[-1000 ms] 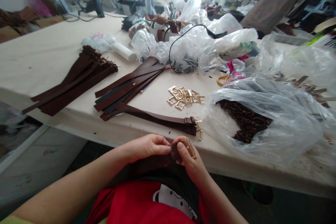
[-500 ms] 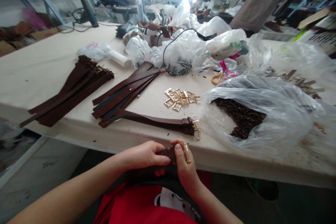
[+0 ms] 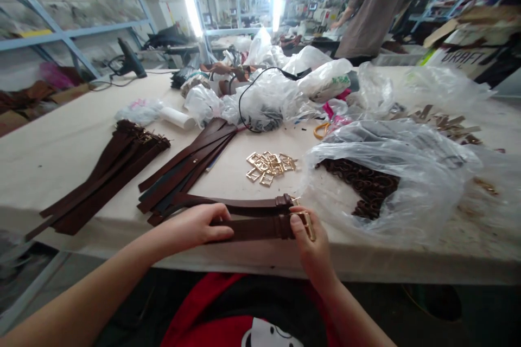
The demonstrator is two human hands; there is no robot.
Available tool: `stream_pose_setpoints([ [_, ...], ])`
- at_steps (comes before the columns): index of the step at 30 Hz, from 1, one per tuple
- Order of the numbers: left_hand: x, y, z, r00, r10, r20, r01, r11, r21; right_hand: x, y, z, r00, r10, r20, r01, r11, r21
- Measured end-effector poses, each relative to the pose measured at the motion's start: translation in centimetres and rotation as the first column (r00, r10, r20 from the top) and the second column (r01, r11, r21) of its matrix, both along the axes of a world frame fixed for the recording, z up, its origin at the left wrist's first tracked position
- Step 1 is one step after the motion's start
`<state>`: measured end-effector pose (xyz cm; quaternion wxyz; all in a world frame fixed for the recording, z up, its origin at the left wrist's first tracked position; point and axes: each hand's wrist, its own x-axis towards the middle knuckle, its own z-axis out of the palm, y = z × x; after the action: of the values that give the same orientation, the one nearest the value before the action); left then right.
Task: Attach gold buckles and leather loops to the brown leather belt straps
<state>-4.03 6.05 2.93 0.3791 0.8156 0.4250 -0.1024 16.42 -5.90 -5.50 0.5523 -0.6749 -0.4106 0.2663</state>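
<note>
A brown leather belt strap (image 3: 256, 229) with a gold buckle (image 3: 308, 226) is stretched between my hands over the table's front edge. My left hand (image 3: 205, 224) grips the strap along its length. At the buckle end, my right hand (image 3: 311, 244) is closed, its thumb pressing near the buckle. Just behind lies another brown buckled strap (image 3: 252, 206), partly covered by my hands. Loose gold buckles (image 3: 268, 165) form a small heap farther back. A fan of brown straps (image 3: 187, 165) lies to the left of the heap.
A bundle of buckled straps (image 3: 103, 179) lies on the left of the table (image 3: 52, 157). To the right, an open plastic bag (image 3: 431, 173) holds dark brown loops (image 3: 374, 184). Plastic bags (image 3: 268, 87) pile up at the back. A person (image 3: 366, 11) stands beyond the table.
Both hands have moved from near my lap up to the table edge. My left hand has slid left along the strap, away from the buckle. The camera view has tilted upward.
</note>
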Motion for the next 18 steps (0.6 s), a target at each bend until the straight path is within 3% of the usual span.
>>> stream_pose_setpoints([
  [3,1.9,1.7,-1.6,0.998,-0.054,-0.036,0.064,0.928,0.366,1.8,1.6,-1.1,0.980,-0.068,0.189,0.062,0.997,0.036],
  [5,3.3,2.6,-3.4,0.992,-0.096,-0.077,0.121,0.860,0.495,2.6,2.5,-2.2,0.952,-0.070,0.297,0.058,0.997,0.049],
  [9,4.6,3.0,-6.3,0.974,-0.210,-0.081,0.218,0.792,0.570,3.2,3.3,-4.0,0.965,-0.069,0.255,0.074,0.997,-0.010],
  [13,4.2,1.7,-7.1,0.922,-0.355,-0.154,0.370,0.692,0.620,3.0,2.9,-4.8,0.967,-0.110,0.231,0.126,0.990,-0.059],
  [18,4.9,1.0,-8.2,0.890,-0.367,-0.271,0.443,0.553,0.706,3.9,2.7,-6.7,0.957,-0.034,0.289,0.091,0.978,-0.187],
])
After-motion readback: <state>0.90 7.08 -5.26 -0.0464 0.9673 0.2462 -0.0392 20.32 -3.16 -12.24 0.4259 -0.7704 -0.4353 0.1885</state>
